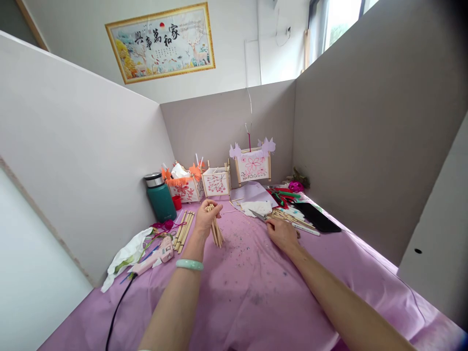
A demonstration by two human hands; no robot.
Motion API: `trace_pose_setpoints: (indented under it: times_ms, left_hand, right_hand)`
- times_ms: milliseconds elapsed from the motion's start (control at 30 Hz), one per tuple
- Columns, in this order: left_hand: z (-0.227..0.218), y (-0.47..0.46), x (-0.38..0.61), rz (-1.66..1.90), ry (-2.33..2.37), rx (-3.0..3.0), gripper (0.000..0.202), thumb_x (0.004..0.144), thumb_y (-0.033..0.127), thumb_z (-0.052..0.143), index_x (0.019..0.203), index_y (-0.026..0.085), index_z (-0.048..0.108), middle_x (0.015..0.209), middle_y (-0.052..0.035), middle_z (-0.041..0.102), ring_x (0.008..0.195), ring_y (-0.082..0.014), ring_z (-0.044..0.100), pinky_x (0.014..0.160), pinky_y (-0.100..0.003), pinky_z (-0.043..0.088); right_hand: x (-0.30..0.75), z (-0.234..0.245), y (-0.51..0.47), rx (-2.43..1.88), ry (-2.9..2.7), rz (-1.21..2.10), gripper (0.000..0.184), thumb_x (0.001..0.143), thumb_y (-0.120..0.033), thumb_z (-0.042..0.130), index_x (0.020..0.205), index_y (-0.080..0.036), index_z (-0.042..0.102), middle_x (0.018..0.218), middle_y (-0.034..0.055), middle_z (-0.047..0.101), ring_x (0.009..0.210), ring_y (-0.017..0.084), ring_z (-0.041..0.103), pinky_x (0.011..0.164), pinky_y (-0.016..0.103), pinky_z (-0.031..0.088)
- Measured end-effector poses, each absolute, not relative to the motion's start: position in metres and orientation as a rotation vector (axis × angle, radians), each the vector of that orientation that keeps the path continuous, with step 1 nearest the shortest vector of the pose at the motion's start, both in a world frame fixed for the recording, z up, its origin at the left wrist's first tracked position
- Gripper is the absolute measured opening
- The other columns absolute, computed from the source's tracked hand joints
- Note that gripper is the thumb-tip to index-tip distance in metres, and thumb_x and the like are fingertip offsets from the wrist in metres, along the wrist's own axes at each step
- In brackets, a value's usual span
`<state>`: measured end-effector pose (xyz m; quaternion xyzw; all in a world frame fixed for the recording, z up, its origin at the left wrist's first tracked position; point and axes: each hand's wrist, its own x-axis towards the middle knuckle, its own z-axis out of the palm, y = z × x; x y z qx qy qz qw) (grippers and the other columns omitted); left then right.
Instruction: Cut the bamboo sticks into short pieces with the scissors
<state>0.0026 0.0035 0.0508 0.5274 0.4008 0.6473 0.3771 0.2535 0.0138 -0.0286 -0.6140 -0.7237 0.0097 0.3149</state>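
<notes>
My left hand (206, 217) is closed round a bundle of thin wooden sticks (217, 235); their lower ends point down toward the cloth, and my fingers cover part of them. On the right, my right hand (284, 235) has its fingers closed at the near end of a tool with a grey pointed blade (259, 214). Its handle is hidden, so I cannot tell whether it is a knife or scissors. The blade tip lies over a crumpled white tissue (252, 208). Just beyond that hand lies a pile of loose wooden sticks (292, 218).
Left are a pink glue gun (157, 256) with a black cord, bound sticks (185, 231) and a green flask (161, 197). Behind stand an orange-trimmed lantern (185, 190), a plain lantern (216, 183) and a hanging lantern (253, 165). A black phone-like slab (317, 217) lies right. Grey partitions enclose the table.
</notes>
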Motion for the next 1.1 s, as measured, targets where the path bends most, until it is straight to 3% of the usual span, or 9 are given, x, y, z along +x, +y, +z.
trace_pose_setpoints:
  times_ms: [233, 433, 667, 1100]
  left_hand:
    - [0.056, 0.010, 0.007, 1.498, 0.988, 1.339, 0.042, 0.067, 0.054, 0.069, 0.066, 0.016, 0.052, 0.055, 0.0022, 0.051, 0.046, -0.0087, 0.046, 0.051, -0.025, 0.045]
    - [0.051, 0.002, 0.006, 1.386, 0.982, 1.357, 0.040, 0.055, 0.037, 0.082, 0.080, 0.014, 0.062, 0.059, 0.0033, 0.052, 0.048, -0.0089, 0.048, 0.056, -0.028, 0.049]
    - [0.054, 0.002, -0.003, 1.443, 0.994, 1.296, 0.039, 0.059, 0.038, 0.080, 0.085, 0.015, 0.064, 0.064, 0.0034, 0.053, 0.056, -0.0107, 0.055, 0.069, -0.033, 0.053]
    - [0.052, -0.001, 0.001, 1.340, 0.972, 1.393, 0.035, 0.061, 0.040, 0.078, 0.066, 0.015, 0.054, 0.057, 0.0031, 0.050, 0.054, -0.0102, 0.049, 0.066, -0.030, 0.050]
  right_hand:
    - [0.253, -0.027, 0.013, -1.627, -1.904, 0.030, 0.028, 0.084, -0.024, 0.045, 0.095, -0.024, 0.071, 0.096, 0.0016, 0.071, 0.090, 0.019, 0.063, 0.074, 0.027, 0.041]
    - [0.254, -0.028, 0.014, -1.625, -1.905, 0.046, 0.027, 0.084, -0.025, 0.045, 0.095, -0.025, 0.070, 0.097, 0.0004, 0.071, 0.090, 0.018, 0.063, 0.073, 0.027, 0.041]
    - [0.254, -0.028, 0.014, -1.631, -1.906, 0.057, 0.027, 0.085, -0.025, 0.046, 0.096, -0.025, 0.070, 0.098, 0.0008, 0.071, 0.090, 0.018, 0.063, 0.074, 0.027, 0.042]
    - [0.253, -0.024, 0.011, -1.654, -1.910, 0.055, 0.029, 0.084, -0.025, 0.044, 0.097, -0.025, 0.071, 0.097, 0.0012, 0.072, 0.089, 0.020, 0.064, 0.072, 0.028, 0.042]
